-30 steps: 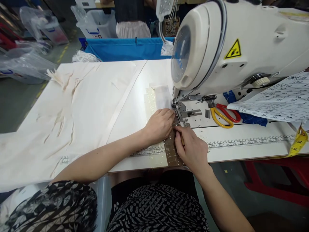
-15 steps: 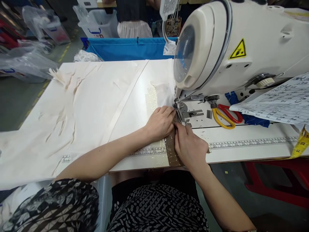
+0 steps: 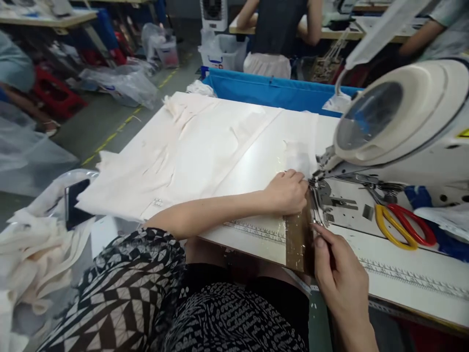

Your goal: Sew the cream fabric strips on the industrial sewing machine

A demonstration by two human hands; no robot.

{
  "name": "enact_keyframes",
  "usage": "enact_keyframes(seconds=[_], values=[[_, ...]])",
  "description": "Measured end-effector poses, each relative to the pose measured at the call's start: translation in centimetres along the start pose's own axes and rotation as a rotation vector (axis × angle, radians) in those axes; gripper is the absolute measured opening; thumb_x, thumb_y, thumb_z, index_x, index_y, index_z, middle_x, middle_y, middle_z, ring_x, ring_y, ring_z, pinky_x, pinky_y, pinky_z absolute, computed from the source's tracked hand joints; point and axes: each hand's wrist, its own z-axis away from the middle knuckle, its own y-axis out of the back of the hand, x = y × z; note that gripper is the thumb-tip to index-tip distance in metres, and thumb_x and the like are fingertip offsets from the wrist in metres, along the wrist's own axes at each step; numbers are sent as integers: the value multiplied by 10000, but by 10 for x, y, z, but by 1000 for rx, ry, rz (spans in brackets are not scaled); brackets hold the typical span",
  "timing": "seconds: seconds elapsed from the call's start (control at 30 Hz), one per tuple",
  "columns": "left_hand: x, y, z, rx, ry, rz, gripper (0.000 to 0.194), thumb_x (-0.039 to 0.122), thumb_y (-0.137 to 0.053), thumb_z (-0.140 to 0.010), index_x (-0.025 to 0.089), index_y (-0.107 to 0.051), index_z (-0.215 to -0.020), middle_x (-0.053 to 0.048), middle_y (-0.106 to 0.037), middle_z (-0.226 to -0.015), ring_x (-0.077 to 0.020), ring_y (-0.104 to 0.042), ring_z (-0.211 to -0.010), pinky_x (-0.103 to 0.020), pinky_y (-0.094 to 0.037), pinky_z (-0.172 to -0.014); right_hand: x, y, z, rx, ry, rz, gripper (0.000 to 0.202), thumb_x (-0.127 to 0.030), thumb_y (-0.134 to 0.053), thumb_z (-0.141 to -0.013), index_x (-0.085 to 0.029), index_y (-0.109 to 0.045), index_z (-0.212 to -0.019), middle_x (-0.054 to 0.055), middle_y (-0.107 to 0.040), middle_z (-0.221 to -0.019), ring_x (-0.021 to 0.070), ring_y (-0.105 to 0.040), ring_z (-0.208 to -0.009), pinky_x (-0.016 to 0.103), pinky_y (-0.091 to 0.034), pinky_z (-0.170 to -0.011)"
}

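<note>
My left hand rests with curled fingers on the table beside the needle area of the white sewing machine. Whatever lies under its fingers is hidden; a small white cloth piece shows just beyond them. My right hand is nearer the table's front edge, thumb and forefinger brought together at a small metal tool, too small to make out well. Brown tape covers the table between the hands. A large pale fabric spreads over the table's left side.
Yellow- and red-handled scissors lie right of the needle area. A ruler strip runs along the front edge. A blue cloth bin stands behind the table, a person beyond it. Cloth strips fill a container at left.
The view has swung left, so table and machine appear farther right. My right hand has drawn back from my left hand and the needle area, and a metal tip now shows at its fingers.
</note>
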Motion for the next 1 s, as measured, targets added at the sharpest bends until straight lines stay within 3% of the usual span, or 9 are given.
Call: enact_keyframes(seconds=[0.17,0.23,0.3,0.37,0.47,0.6,0.73,0.87,1.0], values=[[-12,19,18,-55,-89,-39,271,201,-424,-980,121,-634,-1132,-155,-613,-1197,-241,-587,-1018,-343,-534,-785,12,-8,6,-23,-91,-135,413,-335,-452,-1010,-183,-512,-1389,91,-700,-945,215,-678,-762,271,-512,-579],[-27,19,44,-9,-141,-48,252,235,-437,-990,144,-638,-1112,-126,-633,-1132,-215,-606,-935,-331,-527,-738,15,-12,7,-52,-110,-132,480,-384,-463,-1000,-174,-478,-1431,109,-713,-961,218,-669,-672,272,-487,-501],[-47,15,82,52,-139,-31,269,253,-449,-993,182,-609,-1198,-93,-631,-1164,-198,-609,-991,-321,-528,-794,17,-16,9,-51,-152,-89,478,-432,-474,-987,-196,-524,-1399,123,-721,-1004,206,-621,-531,297,-468,-456],[-72,10,127,126,-9,-40,310,250,-442,-995,227,-569,-1276,-70,-614,-1227,-186,-585,-1104,-315,-518,-885,20,-18,11,-23,-203,-41,451,-468,-481,-975,-219,-586,-1336,133,-715,-1077,182,-554,-416,332,-470,-456],[-113,8,193,273,336,-158,303,285,-435,-990,221,-585,-1245,-79,-620,-1201,-212,-572,-1120,-358,-509,-928,26,-21,13,-44,-202,-10,437,-470,-503,-958,-201,-618,-1284,148,-711,-1114,171,-527,-365,355,-468,-460],[-156,17,250,482,780,-317,298,307,-471,-955,164,-594,-1186,-122,-615,-1180,-270,-546,-1129,-422,-481,-960,31,-26,15,-56,-140,44,458,-467,-476,-973,-167,-614,-1290,150,-732,-1041,210,-603,-443,346,-452,-439],[-177,23,265,429,1040,-348,237,289,-497,-922,140,-619,-1059,-138,-628,-1114,-303,-557,-1081,-421,-484,-886,33,-33,19,-2,-150,110,509,-520,-412,-993,-174,-619,-1303,133,-739,-1016,245,-659,-535,349,-460,-454],[-187,23,263,356,1062,-342,234,229,-413,-937,179,-635,-884,-101,-649,-995,-287,-585,-1018,-380,-474,-781,28,-30,19,-16,-187,131,497,-513,-413,-983,-185,-631,-1288,114,-739,-1019,234,-658,-539,339,-454,-474],[-188,27,266,359,1042,-301,189,307,-505,-917,188,-646,-958,-70,-659,-1030,-265,-589,-1025,-358,-476,-791,12,-21,14,-93,-282,131,456,-463,-422,-984,-195,-621,-1295,118,-725,-1060,221,-631,-516,351,-450,-516]])
